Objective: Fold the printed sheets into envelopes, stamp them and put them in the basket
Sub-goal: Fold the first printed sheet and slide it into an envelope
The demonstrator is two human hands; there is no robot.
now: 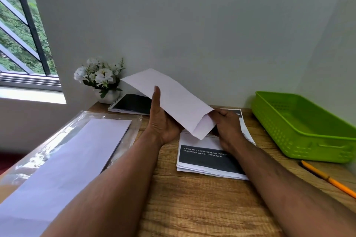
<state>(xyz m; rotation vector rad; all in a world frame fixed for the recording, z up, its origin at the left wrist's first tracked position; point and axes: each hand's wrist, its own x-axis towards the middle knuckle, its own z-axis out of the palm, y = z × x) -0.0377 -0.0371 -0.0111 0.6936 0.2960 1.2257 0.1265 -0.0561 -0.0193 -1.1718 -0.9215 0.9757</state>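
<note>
Both hands are holding a white envelope above the wooden desk: the left hand is gripping its long edge, thumb upright, while the right hand is pinching the flap end. Printed sheets, black-banded, are lying stacked directly beneath. At three o'clock the green perforated plastic basket is sitting with nothing visible inside.

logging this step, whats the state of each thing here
envelope: held up, flap open
left hand: holding envelope
right hand: pinching the flap end
printed sheets: stacked flat, unfolded
basket: empty
envelope pack: lying in plastic wrap
notebook: closed
</note>
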